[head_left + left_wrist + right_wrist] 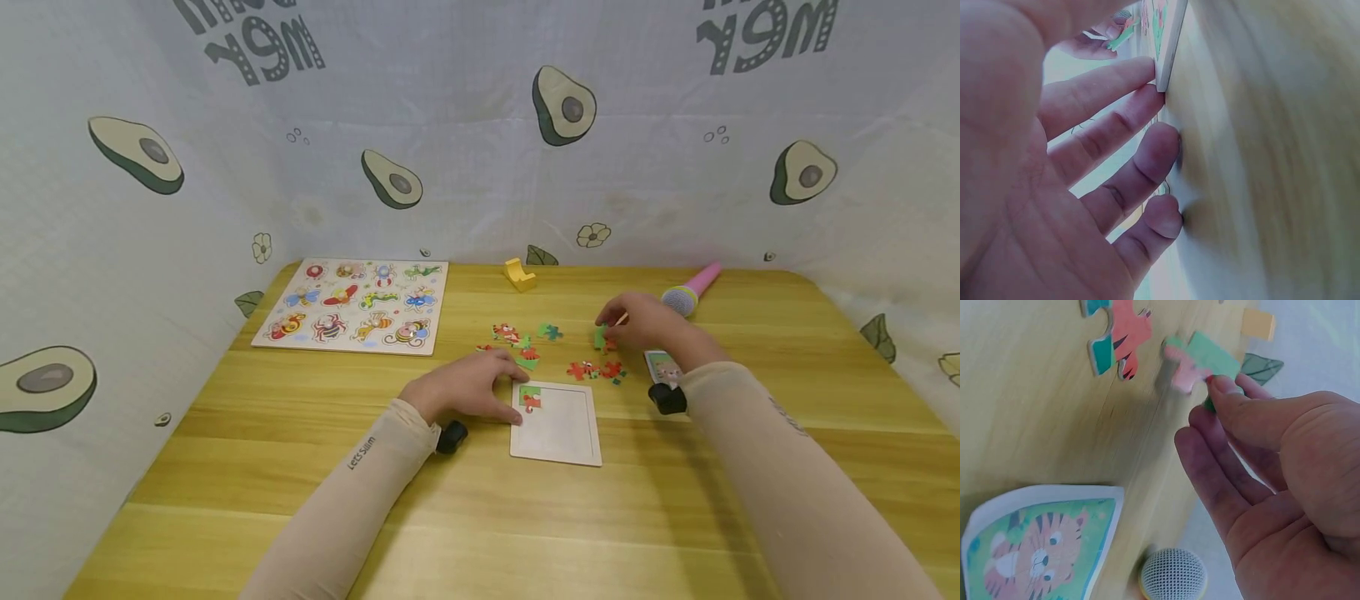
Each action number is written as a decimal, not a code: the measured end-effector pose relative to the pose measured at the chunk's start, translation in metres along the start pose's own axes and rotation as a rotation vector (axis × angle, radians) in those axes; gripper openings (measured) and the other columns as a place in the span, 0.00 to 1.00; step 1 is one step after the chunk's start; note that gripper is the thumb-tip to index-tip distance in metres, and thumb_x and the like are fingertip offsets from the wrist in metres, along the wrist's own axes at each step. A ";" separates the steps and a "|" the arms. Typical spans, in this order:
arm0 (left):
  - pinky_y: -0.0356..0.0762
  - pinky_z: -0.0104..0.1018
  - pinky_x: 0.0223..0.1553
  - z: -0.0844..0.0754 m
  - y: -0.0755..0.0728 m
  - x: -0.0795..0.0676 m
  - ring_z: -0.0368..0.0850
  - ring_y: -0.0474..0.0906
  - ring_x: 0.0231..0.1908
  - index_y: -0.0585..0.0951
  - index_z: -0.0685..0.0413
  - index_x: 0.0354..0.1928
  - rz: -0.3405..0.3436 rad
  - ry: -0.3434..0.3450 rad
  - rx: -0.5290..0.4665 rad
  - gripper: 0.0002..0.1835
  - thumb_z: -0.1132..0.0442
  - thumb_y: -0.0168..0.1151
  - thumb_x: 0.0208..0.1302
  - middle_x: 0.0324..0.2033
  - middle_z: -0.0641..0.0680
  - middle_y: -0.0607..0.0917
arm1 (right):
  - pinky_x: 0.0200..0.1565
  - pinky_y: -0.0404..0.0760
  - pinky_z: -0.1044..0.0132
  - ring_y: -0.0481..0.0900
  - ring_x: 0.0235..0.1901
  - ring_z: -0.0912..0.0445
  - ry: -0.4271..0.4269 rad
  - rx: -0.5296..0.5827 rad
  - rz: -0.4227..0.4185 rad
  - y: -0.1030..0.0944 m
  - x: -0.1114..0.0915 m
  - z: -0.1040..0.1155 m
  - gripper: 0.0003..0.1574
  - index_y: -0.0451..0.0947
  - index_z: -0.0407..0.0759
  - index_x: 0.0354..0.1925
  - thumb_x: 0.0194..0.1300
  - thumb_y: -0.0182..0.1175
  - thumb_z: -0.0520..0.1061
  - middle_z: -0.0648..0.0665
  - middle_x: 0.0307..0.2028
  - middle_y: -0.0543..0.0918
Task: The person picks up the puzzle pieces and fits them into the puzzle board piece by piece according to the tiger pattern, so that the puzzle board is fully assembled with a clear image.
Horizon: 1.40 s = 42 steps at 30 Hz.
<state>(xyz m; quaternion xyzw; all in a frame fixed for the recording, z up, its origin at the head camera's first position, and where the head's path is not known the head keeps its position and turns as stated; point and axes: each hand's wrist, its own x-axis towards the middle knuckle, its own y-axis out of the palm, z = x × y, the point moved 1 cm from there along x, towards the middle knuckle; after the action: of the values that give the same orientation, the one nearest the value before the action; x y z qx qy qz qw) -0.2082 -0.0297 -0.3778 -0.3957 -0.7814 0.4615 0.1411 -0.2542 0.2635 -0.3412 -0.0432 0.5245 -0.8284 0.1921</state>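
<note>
My right hand [645, 321] pinches a green and red jigsaw piece [1213, 355] between thumb and fingertips, tilted over the table. Part of that piece is hidden behind the fingers. On the left, my left hand [468, 387] rests with spread fingers against the left edge of a square wooden puzzle tray [558, 437]. Its fingertips touch the tray's side and the tabletop in the left wrist view. One green and red piece [530, 397] lies in the tray's top left corner. Several loose jigsaw pieces [585, 370] are scattered beyond the tray.
A tiger picture card [1041, 550] lies beneath my right wrist. Behind it are a pink toy microphone [690, 292] and, farther left, a yellow block [519, 275]. An insect peg board [352, 307] occupies the table's back left. A patterned cloth [480, 108] hangs behind.
</note>
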 end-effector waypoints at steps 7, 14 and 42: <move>0.66 0.34 0.63 0.002 0.002 0.001 0.43 0.72 0.58 0.81 0.51 0.63 -0.004 0.000 0.000 0.31 0.49 0.76 0.59 0.60 0.50 0.75 | 0.40 0.80 0.54 0.79 0.40 0.44 0.013 0.043 -0.023 -0.001 -0.007 -0.006 0.13 0.83 0.32 0.50 0.68 0.63 0.34 0.38 0.40 0.83; 0.65 0.34 0.63 0.002 0.002 0.000 0.43 0.71 0.58 0.80 0.50 0.63 -0.003 -0.011 0.005 0.31 0.49 0.75 0.59 0.60 0.49 0.75 | 0.40 0.82 0.56 0.81 0.42 0.44 0.022 0.090 -0.047 -0.003 -0.017 -0.003 0.17 0.81 0.33 0.55 0.69 0.64 0.36 0.38 0.43 0.83; 0.66 0.34 0.63 0.006 0.003 0.001 0.43 0.71 0.57 0.81 0.50 0.63 -0.016 0.011 -0.011 0.31 0.49 0.76 0.58 0.59 0.49 0.75 | 0.36 0.82 0.62 0.83 0.36 0.52 -0.053 0.359 -0.130 0.024 -0.066 0.035 0.19 0.85 0.36 0.50 0.62 0.73 0.43 0.45 0.37 0.85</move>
<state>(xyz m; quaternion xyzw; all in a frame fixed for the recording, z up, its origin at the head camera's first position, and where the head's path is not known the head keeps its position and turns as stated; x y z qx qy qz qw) -0.2107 -0.0317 -0.3830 -0.3928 -0.7863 0.4537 0.1468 -0.1773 0.2491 -0.3383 -0.0638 0.3592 -0.9178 0.1567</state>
